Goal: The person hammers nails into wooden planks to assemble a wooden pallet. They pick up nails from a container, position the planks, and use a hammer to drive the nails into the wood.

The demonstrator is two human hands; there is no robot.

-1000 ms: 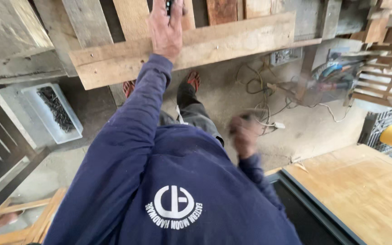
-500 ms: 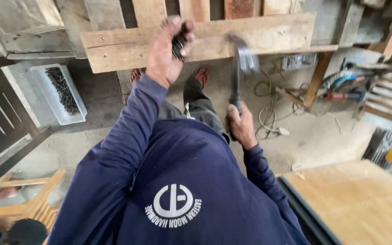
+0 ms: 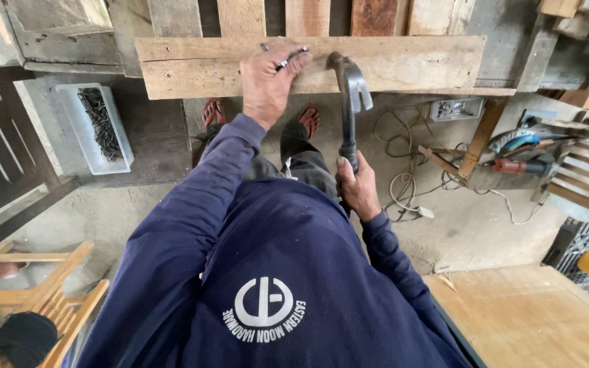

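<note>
Since half a second earlier, right hand [image 3: 357,187], clamped on hammer [image 3: 349,102], brought its head onto plank [image 3: 403,65]; left hand [image 3: 267,82] pinched nails [image 3: 288,60].

Single head-worn view, looking steeply down over the person's own dark blue sweatshirt [image 3: 267,272] toward the pale horizontal wooden plank [image 3: 403,65] and concrete floor [image 3: 485,225]. Close range: both hands within arm's reach, plank near the top edge. No second view.

White round emblem [image 3: 265,304] — printed on navy shirt back [image 3: 308,272]
</note>
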